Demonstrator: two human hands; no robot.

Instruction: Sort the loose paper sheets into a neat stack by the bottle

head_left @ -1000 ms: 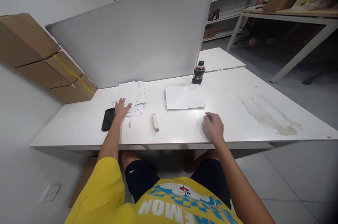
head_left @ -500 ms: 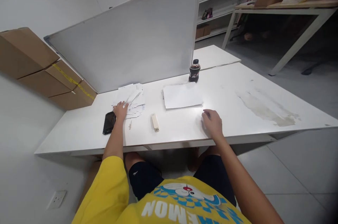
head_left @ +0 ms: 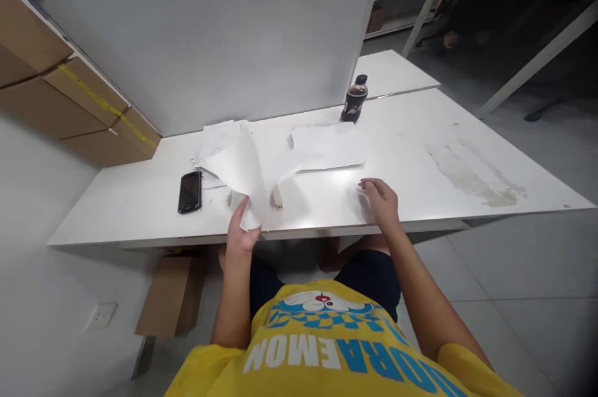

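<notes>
White table (head_left: 411, 135), phone (head_left: 189, 191), loose papers (head_left: 218, 133), neat paper stack (head_left: 329, 146), beige stapler (head_left: 278, 197), dark bottle (head_left: 355, 98)

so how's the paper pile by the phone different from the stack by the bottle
The pile by the phone is loose, sheets fanned at odd angles; the stack by the bottle is squared and neat. The pile lies further left than the stack. Both are white paper.

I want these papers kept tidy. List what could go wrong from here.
The sheet pinched in the left hand hangs close to the small beige object near the table edge; a swing might knock it off. The loose pile behind could get dragged and scattered. The bottle stands by the neat stack; tipped, it may wet it.
</notes>
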